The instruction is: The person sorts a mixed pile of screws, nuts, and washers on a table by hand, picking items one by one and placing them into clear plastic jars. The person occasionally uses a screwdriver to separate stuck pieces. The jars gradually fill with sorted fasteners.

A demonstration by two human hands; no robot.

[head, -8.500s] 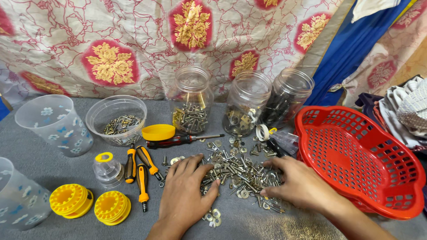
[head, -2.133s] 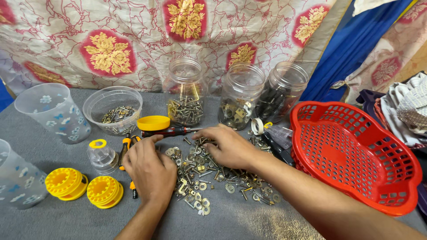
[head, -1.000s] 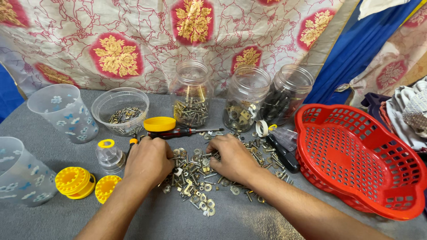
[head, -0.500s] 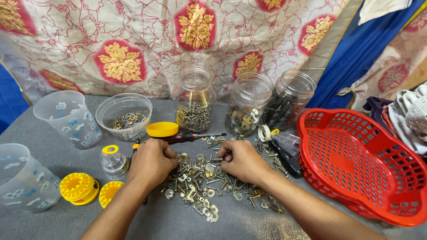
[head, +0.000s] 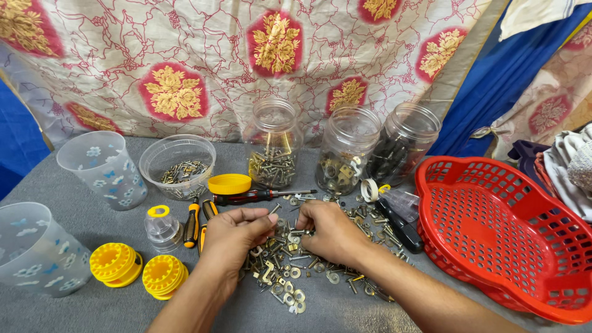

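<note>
Both hands in the hardware pile [head: 290, 271] – left hand [head: 231, 237] pinching 1 small screw, right hand [head: 330, 231] curled, fingers buried, grip unclear. 3 jars [head: 274, 145] partly filled – plenty of pile left.

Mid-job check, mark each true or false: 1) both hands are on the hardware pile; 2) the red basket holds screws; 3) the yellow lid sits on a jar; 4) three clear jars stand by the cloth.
1) True: left hand and right hand are over the pile of hardware.
2) False: the red basket shows no screws.
3) False: the yellow lid lies on the table.
4) True: three clear jars stand there, open.
</note>
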